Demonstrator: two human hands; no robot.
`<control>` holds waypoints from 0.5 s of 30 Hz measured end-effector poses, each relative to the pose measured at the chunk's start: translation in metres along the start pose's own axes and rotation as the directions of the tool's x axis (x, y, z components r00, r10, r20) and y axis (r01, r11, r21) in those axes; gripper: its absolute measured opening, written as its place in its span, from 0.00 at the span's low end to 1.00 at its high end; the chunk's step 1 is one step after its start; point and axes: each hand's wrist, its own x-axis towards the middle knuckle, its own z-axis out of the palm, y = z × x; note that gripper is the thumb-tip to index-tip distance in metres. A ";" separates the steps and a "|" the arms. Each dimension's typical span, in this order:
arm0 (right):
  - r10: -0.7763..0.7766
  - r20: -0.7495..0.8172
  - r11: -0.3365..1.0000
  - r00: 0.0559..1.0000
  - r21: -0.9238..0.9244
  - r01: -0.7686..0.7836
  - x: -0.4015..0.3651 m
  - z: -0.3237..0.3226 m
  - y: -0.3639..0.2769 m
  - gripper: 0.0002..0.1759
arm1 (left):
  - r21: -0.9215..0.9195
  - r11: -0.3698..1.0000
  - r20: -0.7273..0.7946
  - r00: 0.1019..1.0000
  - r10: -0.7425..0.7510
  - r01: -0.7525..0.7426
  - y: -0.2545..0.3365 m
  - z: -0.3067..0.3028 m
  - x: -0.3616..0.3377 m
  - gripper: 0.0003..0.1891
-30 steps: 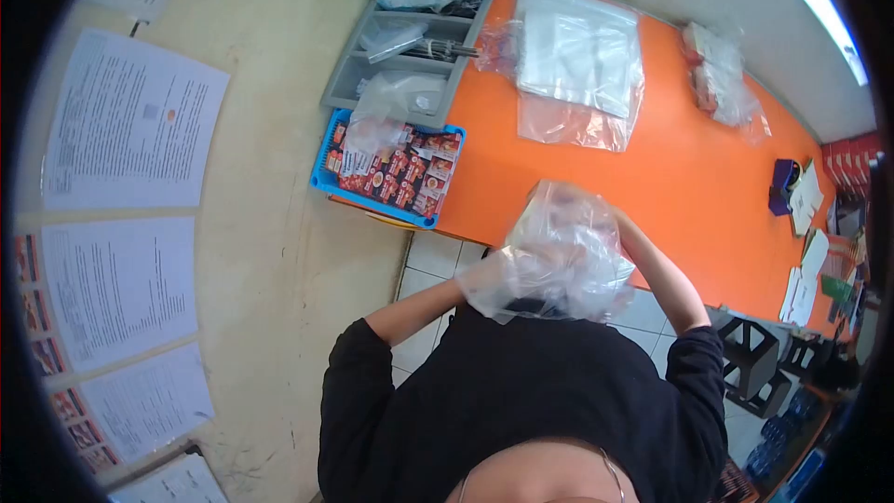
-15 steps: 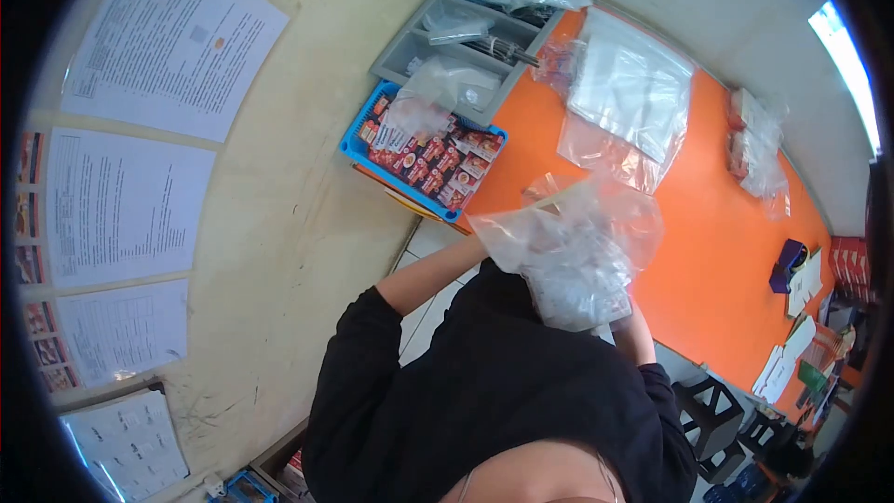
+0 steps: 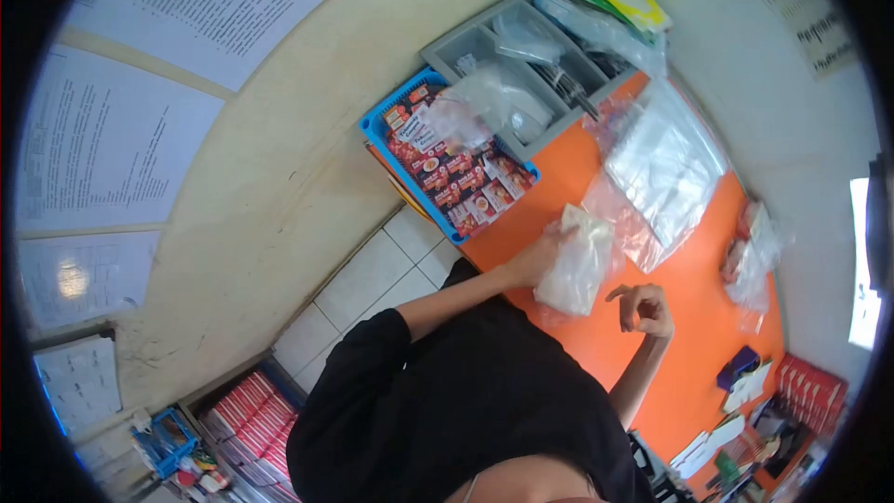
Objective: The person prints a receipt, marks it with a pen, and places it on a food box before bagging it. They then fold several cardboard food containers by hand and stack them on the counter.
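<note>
A clear plastic bag (image 3: 579,265) with whitish contents is gripped at its left side by my left hand (image 3: 535,259). Its fingers are partly hidden behind the bag. To the right of the bag, my right hand (image 3: 644,309) is raised over the orange table (image 3: 694,312), its fingers bent and the thumb apart, with nothing in it. A stack of clear flat plastic bags (image 3: 666,168) lies on the table just beyond the held bag.
A blue basket (image 3: 407,177) of printed red labels sits at the table's left edge, beside a grey divided tray (image 3: 447,51) holding plastic packets. Another plastic-wrapped bundle (image 3: 752,256) lies by the right wall. Papers (image 3: 708,445) and a purple holder (image 3: 738,368) are farther right.
The bag, puffed out and low between both hands before, is now more compact and farther over the table in my left hand. My right hand has come away from it. The view has turned.
</note>
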 end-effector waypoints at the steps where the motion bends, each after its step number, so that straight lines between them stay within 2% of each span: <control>1: 0.150 0.034 0.944 0.988 -0.303 -0.133 0.029 0.004 -0.018 0.09 | 0.001 1.000 -0.022 1.000 -0.008 0.008 0.001 0.000 0.000 0.25; 2: 0.210 -0.060 0.866 0.976 -0.451 -0.215 0.063 0.015 -0.036 0.07 | -0.060 0.990 0.167 0.979 -0.117 0.129 0.003 -0.002 0.001 0.26; 3: 0.248 -0.160 0.760 0.956 -0.579 -0.294 0.101 0.024 -0.044 0.07 | -0.098 0.962 0.356 0.912 -0.205 0.254 0.001 -0.003 0.003 0.27; 4: 0.161 -0.178 0.689 0.971 -0.684 -0.240 0.139 0.022 -0.037 0.07 | -0.100 0.961 0.339 0.917 -0.211 0.259 -0.007 -0.002 0.007 0.27; 5: 0.070 -0.183 0.604 0.981 -0.775 -0.187 0.178 0.017 -0.027 0.08 | -0.243 0.880 0.534 0.814 -0.230 0.409 -0.018 0.002 0.010 0.28; 6: 0.054 -0.227 0.659 0.973 -0.724 -0.205 0.219 0.014 -0.013 0.10 | -0.339 0.754 0.708 0.681 -0.190 0.562 -0.026 0.003 0.012 0.29; 7: 0.073 -0.219 0.591 0.973 -0.777 -0.219 0.263 0.007 -0.001 0.12 | -0.346 0.750 0.700 0.688 -0.193 0.563 -0.019 -0.006 0.017 0.29; 8: 0.051 -0.149 0.408 0.988 -0.899 -0.156 0.305 0.000 0.011 0.15 | -0.510 0.253 0.759 0.569 -0.318 0.822 0.001 -0.022 0.024 0.26; 9: -0.148 0.046 0.250 0.988 -0.965 0.083 0.345 -0.023 0.047 0.16 | -0.521 -0.333 0.844 0.414 -0.342 0.786 0.014 -0.028 0.026 0.24; 10: -0.127 -0.017 0.101 0.992 -0.995 -0.004 0.380 -0.027 0.065 0.15 | -0.532 -0.339 0.838 0.423 -0.346 0.776 0.011 -0.011 0.016 0.24; 11: -0.120 -0.081 -0.051 0.990 -0.995 -0.087 0.410 -0.025 0.080 0.15 | -0.590 0.291 0.693 0.658 -0.296 0.753 0.003 0.016 0.001 0.23; 12: -0.075 -0.127 -0.117 0.989 -0.984 -0.135 0.435 -0.022 0.092 0.13 | -0.433 0.802 0.583 0.807 -0.099 0.411 -0.003 0.036 -0.010 0.22; 13: -0.033 -0.179 -0.184 0.983 -0.966 -0.182 0.452 -0.022 0.103 0.12 | -0.435 0.799 0.579 0.808 -0.106 0.416 -0.005 0.049 -0.016 0.22; 15: 0.009 -0.184 -0.212 0.983 -0.961 -0.178 0.474 -0.041 0.142 0.11 | -0.429 0.885 0.410 0.912 0.011 0.182 -0.008 0.064 -0.020 0.22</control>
